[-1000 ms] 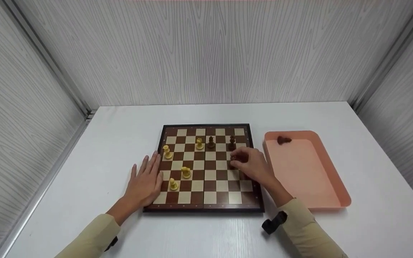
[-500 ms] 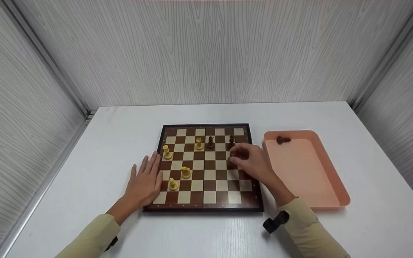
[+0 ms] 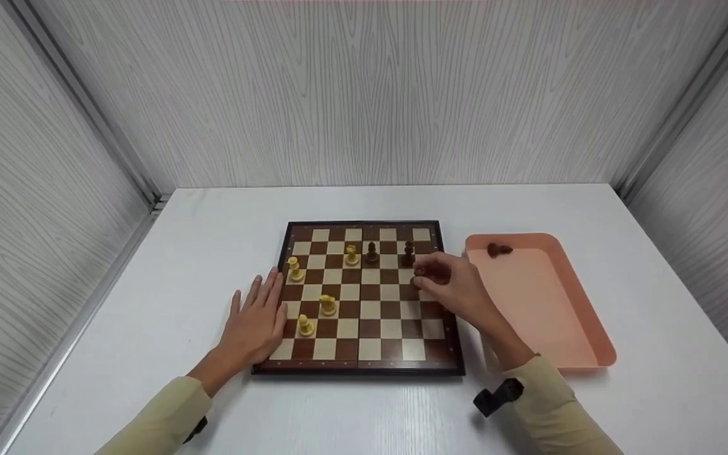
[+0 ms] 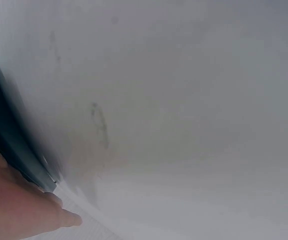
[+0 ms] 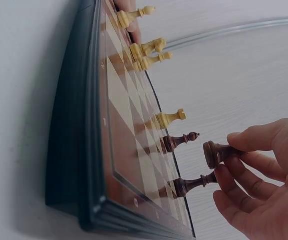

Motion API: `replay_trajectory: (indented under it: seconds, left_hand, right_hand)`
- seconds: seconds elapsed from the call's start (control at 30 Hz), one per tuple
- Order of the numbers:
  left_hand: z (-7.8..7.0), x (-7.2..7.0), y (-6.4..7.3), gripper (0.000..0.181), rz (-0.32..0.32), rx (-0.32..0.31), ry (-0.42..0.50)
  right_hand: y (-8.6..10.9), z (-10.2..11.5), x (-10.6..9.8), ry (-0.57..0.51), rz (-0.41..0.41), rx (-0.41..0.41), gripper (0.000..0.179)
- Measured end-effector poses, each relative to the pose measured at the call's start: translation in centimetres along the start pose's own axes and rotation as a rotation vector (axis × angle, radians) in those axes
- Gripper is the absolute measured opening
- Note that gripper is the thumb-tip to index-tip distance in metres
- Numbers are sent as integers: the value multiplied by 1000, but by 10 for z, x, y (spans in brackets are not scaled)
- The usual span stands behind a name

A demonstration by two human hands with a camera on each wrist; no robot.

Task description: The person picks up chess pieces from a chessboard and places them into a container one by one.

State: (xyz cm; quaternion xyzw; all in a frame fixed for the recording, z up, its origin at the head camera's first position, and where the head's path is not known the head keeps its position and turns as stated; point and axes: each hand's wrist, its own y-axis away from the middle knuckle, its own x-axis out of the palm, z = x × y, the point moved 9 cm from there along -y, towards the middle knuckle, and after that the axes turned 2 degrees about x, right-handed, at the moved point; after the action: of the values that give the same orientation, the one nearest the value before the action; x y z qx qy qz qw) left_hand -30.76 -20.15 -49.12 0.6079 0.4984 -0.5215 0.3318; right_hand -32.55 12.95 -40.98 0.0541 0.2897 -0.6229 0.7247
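Note:
My right hand (image 3: 455, 287) pinches a dark brown chess piece (image 5: 216, 154) between thumb and fingertips. In the right wrist view the piece's round base hangs above the chessboard (image 3: 369, 328); its top is hidden by the fingers. Right beside it on the board stands a tall dark piece (image 3: 408, 254), with a dark bishop (image 5: 176, 142) farther left. Flat along the board's left edge lies my left hand (image 3: 255, 322), fingers straight and holding nothing. Near it stand a yellow knight (image 3: 327, 304), a yellow pawn (image 3: 305, 326) and another yellow piece (image 3: 296, 269).
A pink tray (image 3: 582, 303) sits right of the board, with one dark chess piece (image 3: 499, 250) lying on its side at the far end. A yellow rook (image 5: 170, 119) stands beside the dark bishop. Pale wood-grain walls (image 3: 370, 95) enclose the white table (image 3: 231, 227).
My right hand has shifted slightly right and lifted with the dark chess piece, whose former square now shows. The left hand and the standing pieces have stayed in place.

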Motion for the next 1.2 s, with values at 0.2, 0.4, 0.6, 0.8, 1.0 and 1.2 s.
replay_trajectory:
  seconds: [0.2,0.4,0.6,0.8,1.0,1.2]
  left_hand:
    - [0,0,-1,61,-7,3,3]
    - [1,1,-1,61,-7,0,-1]
    - [-1,1,0,61,-11,1,4]
    - [-1,0,0,61,-10,-7,15]
    - [0,0,1,61,-17,-5,14]
    - [-1,-1,0,61,-23,9,3]
  right_hand:
    - [3,3,-10,-1,-2,-7,23]
    - [4,3,-23,1,-19,-13,22]
    - [6,2,-40,11,-45,3,22]
    - [7,0,-56,-21,-77,24,20]
    - [10,-3,-70,-84,-102,39,23]
    - [14,-7,-84,-114,-100,12,27]
